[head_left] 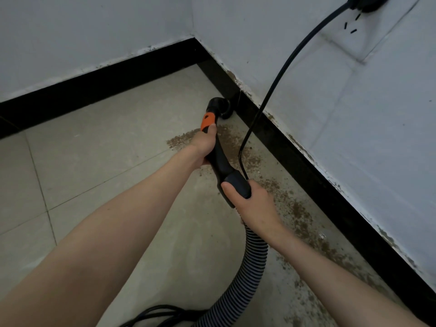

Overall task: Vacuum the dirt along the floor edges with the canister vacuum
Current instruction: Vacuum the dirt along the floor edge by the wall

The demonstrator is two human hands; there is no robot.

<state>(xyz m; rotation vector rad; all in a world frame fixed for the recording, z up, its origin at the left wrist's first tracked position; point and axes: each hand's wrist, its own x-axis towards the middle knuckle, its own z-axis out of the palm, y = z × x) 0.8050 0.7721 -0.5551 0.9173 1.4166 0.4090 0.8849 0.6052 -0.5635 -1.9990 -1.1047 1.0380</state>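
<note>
Dirt: we see brown dirt (278, 197) strewn in a band on the floor (106, 161) along the right-hand edge, just beside the black skirting (318, 182), from near the far corner back towards us.
Nozzle: the nozzle (224, 109) sits at the far end of that band, close against the skirting (we cannot tell whether it touches the floor).
Wand handle: the wand handle (224, 161) has its long axis running away from us towards the far corner, roughly parallel with the dirt band.
Left hand: our left hand (204, 145) has its grip wrapped round the handle just below the orange part, nearer the nozzle.
Right hand: our right hand (252, 204) has its grip curled round the rear end, where the ribbed hose (245, 274) joins.
Relation: we judge most dirt lies behind the nozzle, towards us and under the right hand, so the pull should come back along the edge.
Cord: a black cord (283, 72) hangs from the wall plug (368, 2) across the band.
</note>
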